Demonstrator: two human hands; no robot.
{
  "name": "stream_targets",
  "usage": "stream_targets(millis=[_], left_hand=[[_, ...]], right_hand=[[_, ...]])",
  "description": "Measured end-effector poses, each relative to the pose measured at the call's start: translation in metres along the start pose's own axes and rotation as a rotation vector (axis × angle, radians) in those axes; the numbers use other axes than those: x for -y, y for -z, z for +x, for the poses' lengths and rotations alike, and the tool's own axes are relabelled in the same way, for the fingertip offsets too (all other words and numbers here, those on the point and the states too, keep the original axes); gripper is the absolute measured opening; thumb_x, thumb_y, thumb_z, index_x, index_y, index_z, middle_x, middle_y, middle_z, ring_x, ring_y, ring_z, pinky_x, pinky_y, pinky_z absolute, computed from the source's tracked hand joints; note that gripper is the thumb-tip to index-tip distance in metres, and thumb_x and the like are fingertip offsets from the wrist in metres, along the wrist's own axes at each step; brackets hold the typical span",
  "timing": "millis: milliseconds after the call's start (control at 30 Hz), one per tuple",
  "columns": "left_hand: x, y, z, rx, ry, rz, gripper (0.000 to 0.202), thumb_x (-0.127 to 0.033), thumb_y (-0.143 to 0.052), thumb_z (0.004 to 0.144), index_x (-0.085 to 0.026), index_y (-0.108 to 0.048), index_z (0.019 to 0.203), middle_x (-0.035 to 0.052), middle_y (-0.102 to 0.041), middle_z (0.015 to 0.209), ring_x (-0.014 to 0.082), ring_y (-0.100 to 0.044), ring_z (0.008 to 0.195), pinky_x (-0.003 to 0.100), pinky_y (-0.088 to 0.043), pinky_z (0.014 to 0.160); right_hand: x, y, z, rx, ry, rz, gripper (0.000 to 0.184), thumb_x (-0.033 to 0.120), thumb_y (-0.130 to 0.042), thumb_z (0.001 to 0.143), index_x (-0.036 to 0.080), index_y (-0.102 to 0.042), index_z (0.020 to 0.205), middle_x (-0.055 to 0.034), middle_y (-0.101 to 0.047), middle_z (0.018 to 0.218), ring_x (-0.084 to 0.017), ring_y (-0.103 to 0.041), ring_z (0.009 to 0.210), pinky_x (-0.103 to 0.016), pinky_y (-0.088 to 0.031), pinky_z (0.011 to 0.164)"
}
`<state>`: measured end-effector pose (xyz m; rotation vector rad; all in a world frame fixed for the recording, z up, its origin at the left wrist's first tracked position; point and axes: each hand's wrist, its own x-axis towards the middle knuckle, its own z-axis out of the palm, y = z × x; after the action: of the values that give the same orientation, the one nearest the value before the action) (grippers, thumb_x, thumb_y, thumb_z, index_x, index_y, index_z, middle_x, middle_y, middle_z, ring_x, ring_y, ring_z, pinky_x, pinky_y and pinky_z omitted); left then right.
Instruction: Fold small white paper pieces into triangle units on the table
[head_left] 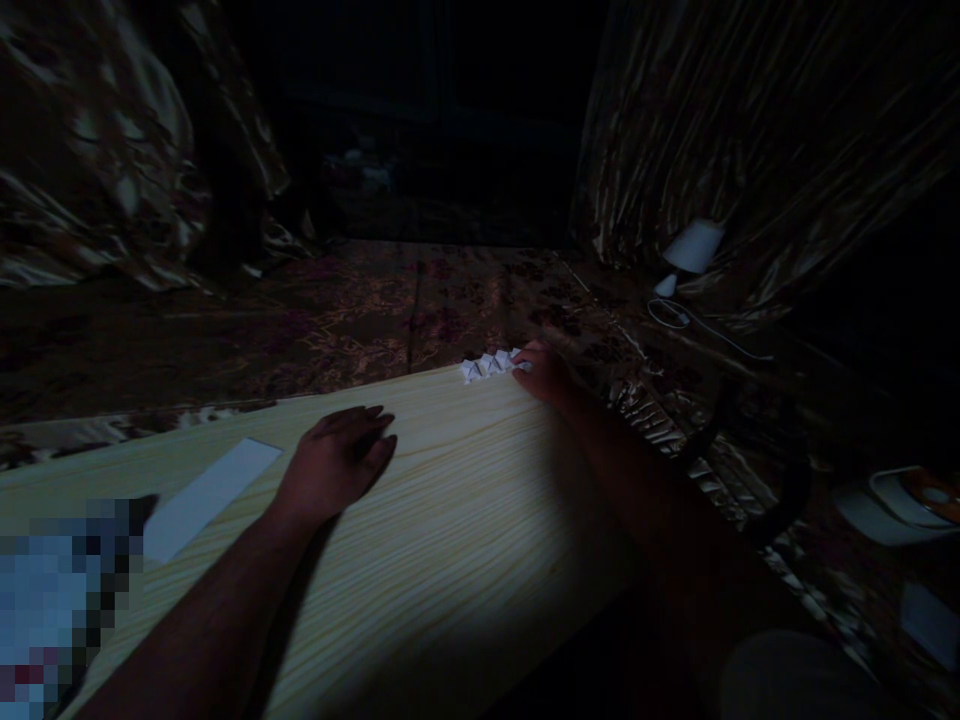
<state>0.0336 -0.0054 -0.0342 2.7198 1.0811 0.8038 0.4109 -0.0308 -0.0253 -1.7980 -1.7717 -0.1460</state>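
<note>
A short row of small folded white paper pieces (pixel 489 363) lies at the far edge of the pale wooden table (pixel 450 480). My right hand (pixel 543 370) is at the right end of this row, its fingers closed on the last folded paper piece (pixel 520 359), which they partly cover. Nearer to me and to the left, my left hand (pixel 337 455) is over the tabletop with fingers loosely stretched and thumb apart, holding nothing. Left of it lies a flat white strip of paper (pixel 214 498).
A blurred-out bluish object (pixel 60 600) occupies the table's left corner. Beyond the table is a patterned carpet (pixel 360 300), with a small white lamp (pixel 694 247) and its cord to the right. A white container (pixel 892 505) is at far right. Curtains (pixel 712 120) hang behind; the room is dark.
</note>
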Motion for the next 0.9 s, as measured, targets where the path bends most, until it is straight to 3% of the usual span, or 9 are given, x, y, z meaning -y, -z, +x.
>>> stream_targets(millis=[200, 367, 633, 900], left_hand=[[0.0, 0.001, 0.001, 0.011, -0.005, -0.002, 0.037, -0.042, -0.054, 0.087, -0.025, -0.066, 0.117, 0.0047, -0.067, 0.123, 0.0224, -0.058, 0.12, 0.039, -0.042, 0.107], [0.0, 0.001, 0.0, 0.009, -0.003, 0.015, 0.037, -0.043, -0.053, 0.087, -0.024, -0.066, 0.116, 0.0049, -0.066, 0.123, 0.0222, -0.057, 0.12, 0.039, -0.042, 0.107], [0.001, 0.0, 0.0, 0.006, -0.002, 0.02, 0.039, -0.044, -0.054, 0.087, -0.023, -0.066, 0.118, 0.0049, -0.066, 0.124, 0.022, -0.058, 0.119, 0.038, -0.043, 0.107], [0.001, 0.0, 0.0, -0.002, -0.011, 0.02, 0.038, -0.043, -0.055, 0.087, -0.022, -0.066, 0.117, 0.0059, -0.066, 0.123, 0.0224, -0.058, 0.119, 0.037, -0.042, 0.107]], right_hand=[[0.005, 0.003, -0.001, 0.005, -0.051, -0.006, 0.02, 0.02, -0.063, 0.074, 0.021, -0.072, 0.092, -0.0052, -0.066, 0.1, -0.018, -0.058, 0.098, -0.028, -0.043, 0.093], [-0.002, 0.006, 0.0, -0.108, -0.107, -0.013, 0.032, 0.019, -0.061, 0.074, 0.018, -0.067, 0.105, -0.0069, -0.066, 0.105, -0.019, -0.058, 0.1, -0.03, -0.043, 0.095], [-0.011, -0.004, -0.001, -0.042, -0.176, -0.016, 0.035, 0.021, -0.06, 0.075, 0.019, -0.066, 0.109, -0.0055, -0.068, 0.106, -0.019, -0.061, 0.095, -0.031, -0.047, 0.091], [-0.007, -0.003, -0.001, -0.037, -0.157, 0.016, 0.035, 0.021, -0.06, 0.074, 0.019, -0.066, 0.108, -0.0051, -0.07, 0.102, -0.019, -0.062, 0.093, -0.032, -0.048, 0.088]])
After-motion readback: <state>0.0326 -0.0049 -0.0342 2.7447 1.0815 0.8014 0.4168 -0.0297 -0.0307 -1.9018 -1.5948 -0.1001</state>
